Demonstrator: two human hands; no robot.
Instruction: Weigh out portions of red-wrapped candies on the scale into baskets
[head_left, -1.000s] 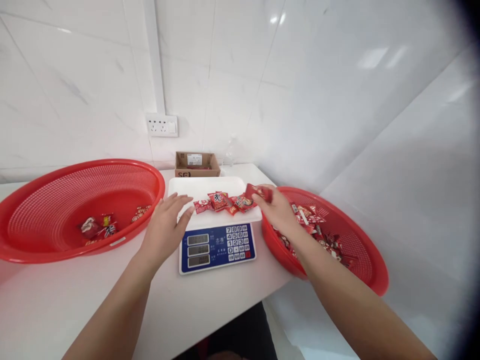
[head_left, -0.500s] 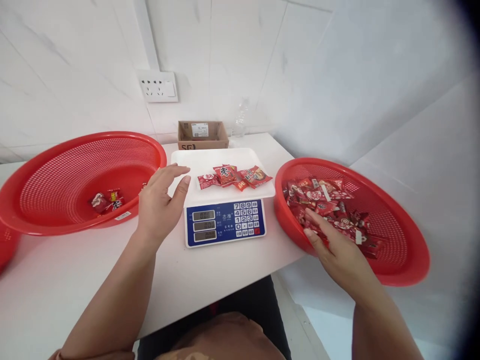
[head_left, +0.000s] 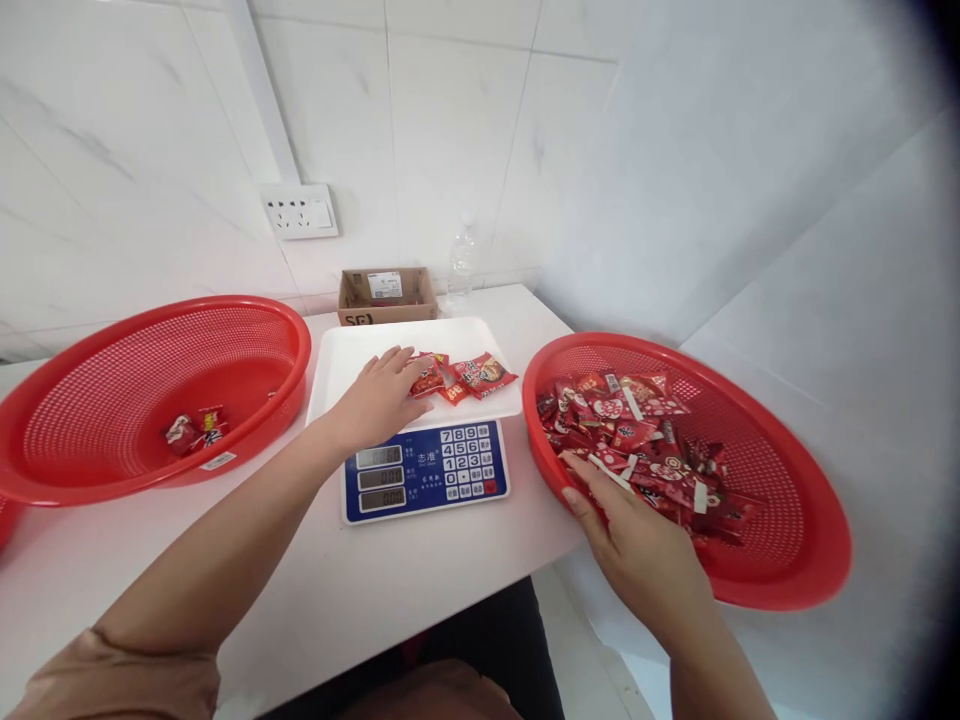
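Note:
My left hand [head_left: 381, 402] lies over the white pan [head_left: 337, 350] of a digital scale [head_left: 427, 472], its fingers stretched out across small red snack packets [head_left: 480, 374]. It covers some of them, and I cannot tell how firmly it touches them. At the near left rim of the right red basket [head_left: 802, 470], my right hand [head_left: 637, 540] has thumb and fingers apart. Many red and pink packets [head_left: 634, 432] fill that basket beside the fingertips. Nothing shows in the right hand's grasp.
Another red basket [head_left: 97, 400], on the left, holds a few packets [head_left: 196, 432]. Behind the scale stand an open cardboard box [head_left: 386, 296] and a clear plastic bottle [head_left: 460, 262], close to the tiled wall with its socket [head_left: 300, 212]. The white table [head_left: 315, 590] ends in front of me.
My left hand has moved right and down from beside the scale onto the packets in the pan. My right hand stays by the right basket's rim. The camera view has shifted slightly.

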